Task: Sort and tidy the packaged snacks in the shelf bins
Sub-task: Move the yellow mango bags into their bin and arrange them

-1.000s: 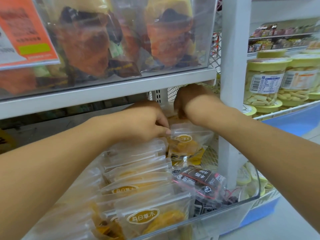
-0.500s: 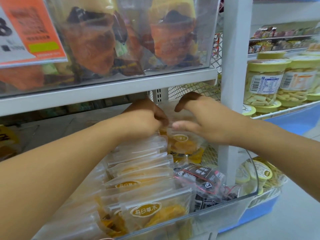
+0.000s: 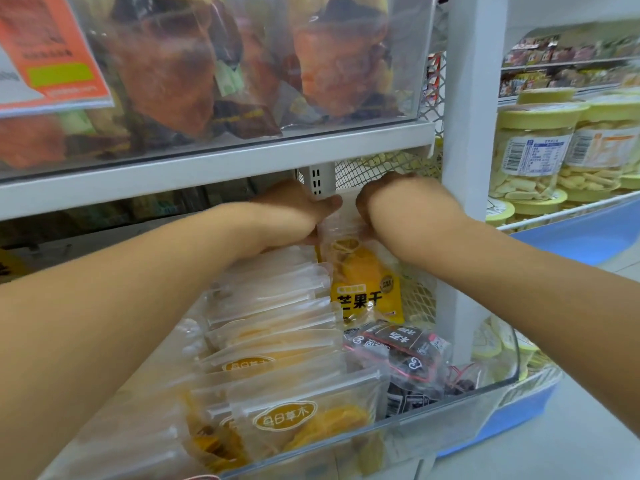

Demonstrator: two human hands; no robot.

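Mango pouch (image 3: pixel 363 271), a yellow-printed resealable bag of dried slices, hangs upright at the back right of the clear shelf bin (image 3: pixel 450 424), held up by its clear top strip between the left hand (image 3: pixel 294 216) and the right hand (image 3: pixel 391 202), each seemingly pinching a top corner, though the fingertips are mostly hidden. It looks light, floppy and slick, its contents likely brittle, so the stiffer zip-seal edge seems the safest hold. Beside it stand rows of similar clear pouches (image 3: pixel 277 306), with dark packets (image 3: pixel 398 348) lying loose in front.
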